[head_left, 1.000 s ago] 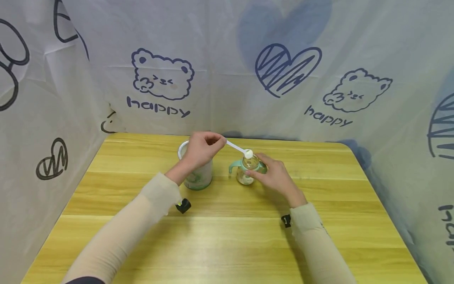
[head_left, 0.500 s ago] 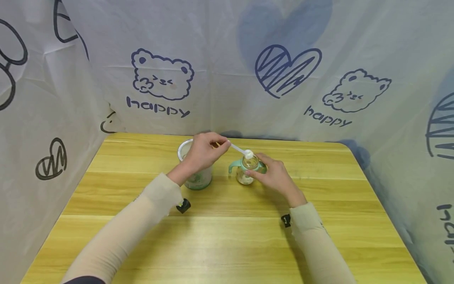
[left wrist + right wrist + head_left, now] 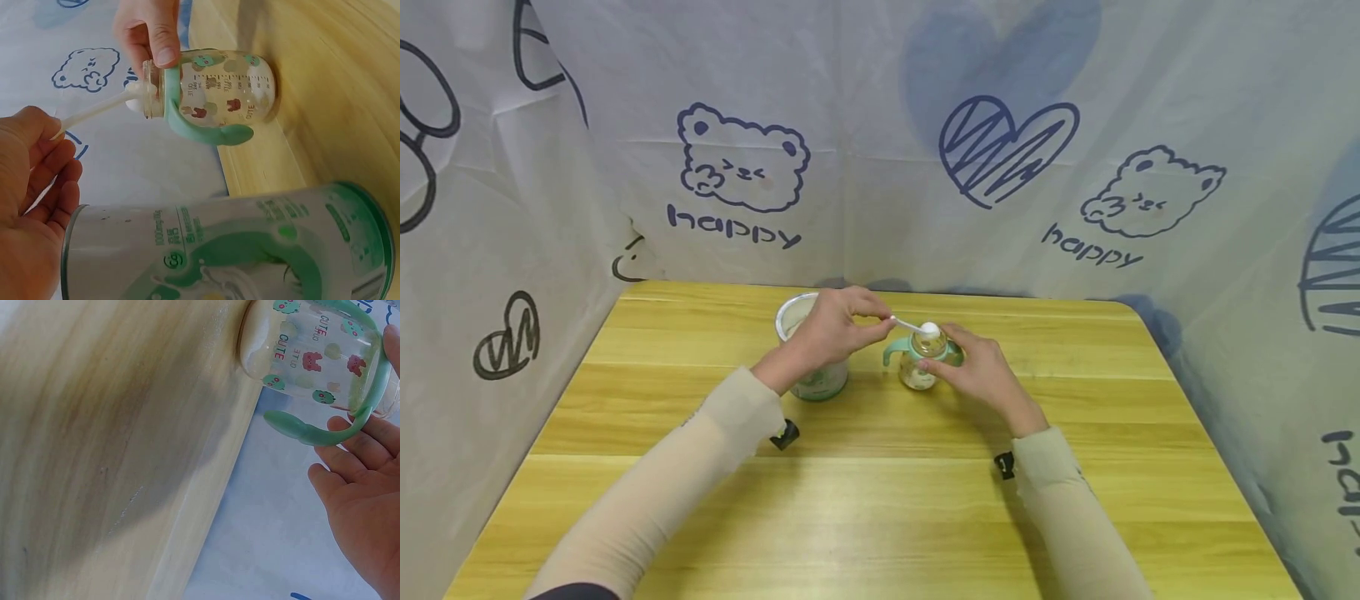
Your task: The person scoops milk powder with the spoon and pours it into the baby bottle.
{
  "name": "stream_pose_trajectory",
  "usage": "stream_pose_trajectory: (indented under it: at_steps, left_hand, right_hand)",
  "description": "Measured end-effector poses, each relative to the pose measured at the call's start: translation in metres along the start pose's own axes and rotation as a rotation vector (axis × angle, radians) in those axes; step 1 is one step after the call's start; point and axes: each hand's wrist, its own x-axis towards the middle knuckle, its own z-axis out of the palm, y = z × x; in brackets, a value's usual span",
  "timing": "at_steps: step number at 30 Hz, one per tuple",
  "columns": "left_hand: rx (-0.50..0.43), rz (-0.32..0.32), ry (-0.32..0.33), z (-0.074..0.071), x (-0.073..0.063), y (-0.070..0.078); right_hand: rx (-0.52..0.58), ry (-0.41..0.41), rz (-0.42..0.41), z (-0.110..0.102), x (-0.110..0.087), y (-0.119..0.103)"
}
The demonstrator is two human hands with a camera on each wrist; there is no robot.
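My left hand (image 3: 837, 327) pinches the end of a white milk powder scoop (image 3: 97, 109) between thumb and fingers. The scoop's white bowl (image 3: 929, 330) is right at the open mouth of a clear baby bottle (image 3: 219, 94). Upright on the table, the bottle has a mint-green collar with two curved handles and small printed figures. My right hand (image 3: 977, 367) steadies it near the neck, thumb in front and fingers behind. Below the left wrist stands an open milk powder can (image 3: 225, 244), white and green, its rim partly covered by that hand in the head view.
The wooden table (image 3: 865, 517) ends just behind the can and bottle, against a pale cloth (image 3: 880, 192) printed with bears and hearts. Small black wrist mounts (image 3: 786, 434) show beneath the cuffs.
My left hand has moved slightly right and down, and the scoop has tilted, its bowl turning over at the bottle's mouth. The right hand and bottle stay in place.
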Motion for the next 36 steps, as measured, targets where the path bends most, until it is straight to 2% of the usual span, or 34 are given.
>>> stream_pose_trajectory:
  at_steps: [5, 7, 13, 22, 27, 36]
  left_hand:
    - [0.123, 0.244, -0.016, 0.0018, -0.003, -0.0055]
    - [0.148, 0.317, -0.019, 0.0025, -0.0045, -0.0073]
    - [0.198, 0.409, -0.057, 0.0007, -0.0068, -0.0052]
    - [0.251, 0.425, -0.122, -0.0019, -0.0081, -0.0014]
    - [0.258, 0.422, -0.126, -0.0037, -0.0088, -0.0011]
    - [0.205, 0.392, -0.106, -0.0052, -0.0099, -0.0031]
  right_hand:
    - [-0.007, 0.008, -0.008, 0.0001, 0.0003, 0.0003]
    - [-0.01, 0.005, -0.002, -0.0002, 0.0001, -0.0002]
    - [-0.011, 0.0, 0.008, -0.0009, -0.0004, -0.0016]
    - [-0.027, -0.003, 0.019, -0.0003, -0.0001, -0.0017]
    - [-0.017, -0.007, 0.023, -0.001, -0.0008, -0.0028]
    - [-0.004, -0.002, 0.014, -0.0001, -0.0014, -0.0015]
